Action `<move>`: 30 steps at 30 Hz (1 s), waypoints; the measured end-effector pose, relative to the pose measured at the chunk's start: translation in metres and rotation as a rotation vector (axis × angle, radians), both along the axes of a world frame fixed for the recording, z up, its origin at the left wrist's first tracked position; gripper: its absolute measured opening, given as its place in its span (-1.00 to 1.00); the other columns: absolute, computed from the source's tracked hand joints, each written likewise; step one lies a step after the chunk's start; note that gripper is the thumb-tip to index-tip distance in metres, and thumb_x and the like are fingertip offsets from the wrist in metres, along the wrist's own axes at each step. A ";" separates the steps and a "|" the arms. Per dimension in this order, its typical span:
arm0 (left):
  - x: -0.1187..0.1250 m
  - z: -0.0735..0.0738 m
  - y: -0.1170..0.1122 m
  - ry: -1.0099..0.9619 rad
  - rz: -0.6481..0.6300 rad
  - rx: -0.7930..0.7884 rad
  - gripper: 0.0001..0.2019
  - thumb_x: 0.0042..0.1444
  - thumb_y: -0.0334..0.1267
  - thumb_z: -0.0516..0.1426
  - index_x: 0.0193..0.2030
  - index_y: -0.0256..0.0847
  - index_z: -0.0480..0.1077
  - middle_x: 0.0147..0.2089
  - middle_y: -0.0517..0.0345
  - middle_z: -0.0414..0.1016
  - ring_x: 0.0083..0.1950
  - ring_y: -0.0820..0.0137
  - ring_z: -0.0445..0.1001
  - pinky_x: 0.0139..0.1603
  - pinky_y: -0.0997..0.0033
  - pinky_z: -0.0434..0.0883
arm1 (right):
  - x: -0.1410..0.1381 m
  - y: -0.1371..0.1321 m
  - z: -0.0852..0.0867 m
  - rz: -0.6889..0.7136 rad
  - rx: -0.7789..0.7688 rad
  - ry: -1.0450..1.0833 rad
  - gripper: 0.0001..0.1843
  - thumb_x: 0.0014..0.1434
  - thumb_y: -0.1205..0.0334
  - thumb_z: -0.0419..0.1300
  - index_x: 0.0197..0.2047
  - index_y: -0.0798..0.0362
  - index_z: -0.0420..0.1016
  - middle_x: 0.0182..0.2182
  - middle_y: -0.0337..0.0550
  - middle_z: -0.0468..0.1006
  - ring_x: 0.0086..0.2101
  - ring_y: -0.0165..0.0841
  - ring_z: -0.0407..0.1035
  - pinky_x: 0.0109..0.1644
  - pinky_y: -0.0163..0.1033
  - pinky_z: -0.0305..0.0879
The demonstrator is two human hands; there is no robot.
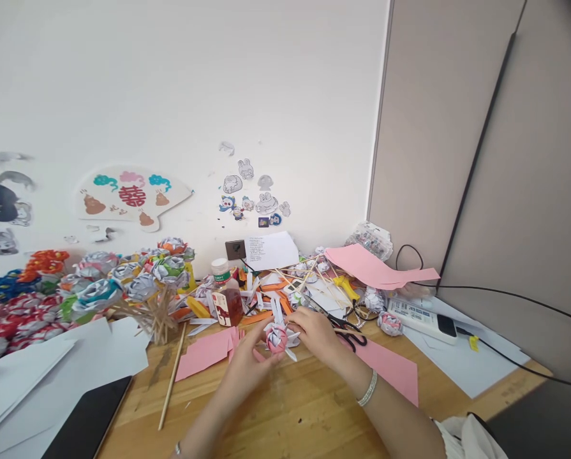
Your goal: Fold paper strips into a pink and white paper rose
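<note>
A pink and white paper flower (276,338) is held just above the table between my two hands. Fingers and thumb of my left hand (252,357) close round its left side. On its right, my right hand (314,331) has its fingers pinched together at the flower's outer white strips; the exact grip of the fingertips is partly hidden. Behind the flower stands a bottle (227,298) of reddish liquid with a white cap. Pink paper sheets (203,354) lie left of my hands. Black-handled scissors (355,338) rest beyond my right wrist.
Bunches of paper flowers (94,287) on sticks crowd the left back. A black tablet-like slab (88,421) lies on white sheets, beside a wooden stick (173,379). At right are a pink sheet (390,370), a power strip (423,320) and black cables. Paper scraps pile along the wall.
</note>
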State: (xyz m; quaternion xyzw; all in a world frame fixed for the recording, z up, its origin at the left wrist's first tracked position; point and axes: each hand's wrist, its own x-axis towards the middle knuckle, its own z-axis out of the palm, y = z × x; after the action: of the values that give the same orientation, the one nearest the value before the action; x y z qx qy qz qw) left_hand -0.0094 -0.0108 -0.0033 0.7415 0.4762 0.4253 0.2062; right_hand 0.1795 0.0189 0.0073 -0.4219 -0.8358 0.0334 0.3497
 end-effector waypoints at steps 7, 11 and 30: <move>-0.002 0.004 0.001 -0.211 -0.227 -0.291 -0.53 -0.13 -0.33 0.19 0.01 -0.22 0.35 -0.08 0.01 0.52 -0.14 0.28 0.48 -0.26 0.38 0.43 | 0.003 0.004 0.001 0.094 -0.001 0.052 -0.79 0.21 0.41 0.07 -0.21 0.00 0.51 -0.33 -0.20 0.45 -0.32 -0.40 0.36 -0.25 -0.37 0.24; 0.000 -0.001 0.004 -0.250 -0.161 -0.237 -0.56 -0.18 -0.34 0.20 -0.07 -0.23 0.35 -0.10 0.01 0.50 -0.16 0.30 0.47 -0.24 0.36 0.42 | 0.003 0.000 0.005 0.113 0.063 0.150 -0.74 0.28 0.32 0.00 -0.05 0.01 0.44 -0.28 -0.15 0.44 -0.28 -0.37 0.35 -0.18 -0.29 0.29; 0.005 -0.006 -0.003 0.014 0.206 0.078 -0.68 0.02 -0.18 0.13 -0.06 -0.16 0.34 -0.34 0.14 0.49 -0.38 0.34 0.47 -0.40 0.36 0.43 | -0.017 -0.016 -0.006 0.113 0.079 0.022 -0.56 0.28 0.41 -0.11 0.22 0.08 0.13 -0.11 0.01 0.44 -0.13 -0.27 0.37 -0.09 -0.19 0.37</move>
State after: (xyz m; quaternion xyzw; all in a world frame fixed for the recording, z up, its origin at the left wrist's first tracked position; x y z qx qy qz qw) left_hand -0.0046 -0.0135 -0.0092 0.6990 0.5344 0.4574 0.1291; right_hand 0.1627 0.0026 0.0016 -0.3593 -0.8552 0.0246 0.3726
